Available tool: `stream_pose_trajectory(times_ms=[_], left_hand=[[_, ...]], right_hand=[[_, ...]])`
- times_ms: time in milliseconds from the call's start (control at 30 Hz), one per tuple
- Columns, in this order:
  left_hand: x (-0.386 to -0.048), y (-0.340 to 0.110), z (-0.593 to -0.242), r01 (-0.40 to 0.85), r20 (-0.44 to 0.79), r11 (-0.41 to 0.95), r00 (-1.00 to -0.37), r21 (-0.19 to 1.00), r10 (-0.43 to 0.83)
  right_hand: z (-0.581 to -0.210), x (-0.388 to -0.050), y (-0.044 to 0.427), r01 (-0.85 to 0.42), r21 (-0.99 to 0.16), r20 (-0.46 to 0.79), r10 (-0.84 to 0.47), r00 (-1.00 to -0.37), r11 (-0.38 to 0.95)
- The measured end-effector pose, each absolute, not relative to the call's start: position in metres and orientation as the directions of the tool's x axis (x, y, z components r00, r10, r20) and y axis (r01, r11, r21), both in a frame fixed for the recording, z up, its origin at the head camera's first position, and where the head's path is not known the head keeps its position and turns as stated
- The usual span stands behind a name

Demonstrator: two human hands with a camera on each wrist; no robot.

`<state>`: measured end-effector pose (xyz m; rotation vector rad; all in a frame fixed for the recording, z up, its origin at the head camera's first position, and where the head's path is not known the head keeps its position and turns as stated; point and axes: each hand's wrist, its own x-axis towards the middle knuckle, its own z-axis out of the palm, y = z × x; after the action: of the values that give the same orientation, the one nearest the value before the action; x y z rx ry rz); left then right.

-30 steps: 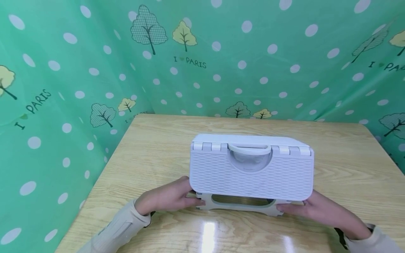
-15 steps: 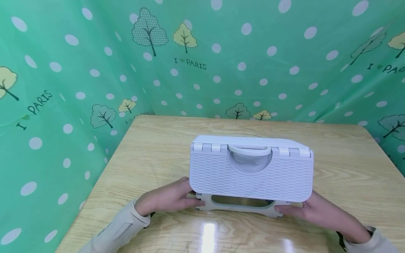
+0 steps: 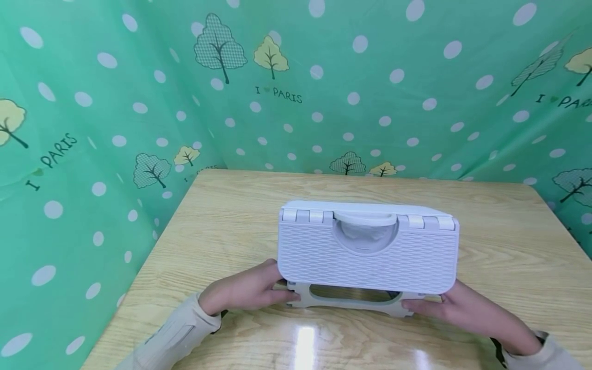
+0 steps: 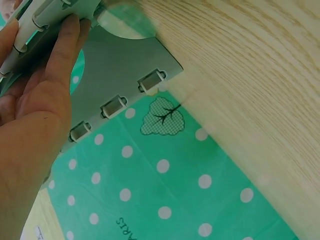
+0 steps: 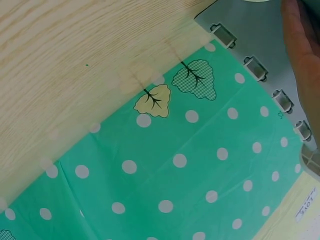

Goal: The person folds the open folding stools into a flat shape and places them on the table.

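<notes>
In the head view a pale folding step stool (image 3: 370, 267) with a woven-textured top stands on the table, its top folded at a hinge. A carry handle (image 3: 365, 221) sits along that fold. My left hand (image 3: 250, 289) grips the near leg panel (image 3: 347, 303) at its left end, thumb in front and fingers behind. At the right end my right hand (image 3: 474, 312) holds the same panel, its fingers hidden by the top. The left wrist view shows the left fingers under the stool beside a grey panel (image 4: 125, 65). Only part of the right hand (image 5: 306, 65) appears in the right wrist view.
A wood-grain table (image 3: 222, 221) lies under the stool. Behind it and along the left hangs a green dotted curtain (image 3: 324, 92) that meets the table's far edge. A light reflection shines on the tabletop near the front.
The head view has shifted very slightly. The handle looks tipped a little further up against the fold. Both hands keep their hold on the stool, and it stays in place.
</notes>
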<state>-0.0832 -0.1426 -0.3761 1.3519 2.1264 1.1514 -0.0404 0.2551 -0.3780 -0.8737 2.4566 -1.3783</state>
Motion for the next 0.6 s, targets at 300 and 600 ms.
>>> stream_pose_trajectory(times_ms=[300, 600], left_hand=[[-0.0840, -0.1415, -0.3774, 0.556, 0.093, 0.223, -0.483, 0.801, 0.871], [-0.0843, -0.1415, -0.3793, 0.552, 0.092, 0.219, -0.480, 0.805, 0.873]], right_hand=[[-0.3769, -0.0404, 0.2559, -0.385, -0.832, 0.098, -0.577, -0.811, 0.399], [-0.3772, -0.0401, 0.2567, -0.368, -0.836, 0.078, -0.575, -0.814, 0.407]])
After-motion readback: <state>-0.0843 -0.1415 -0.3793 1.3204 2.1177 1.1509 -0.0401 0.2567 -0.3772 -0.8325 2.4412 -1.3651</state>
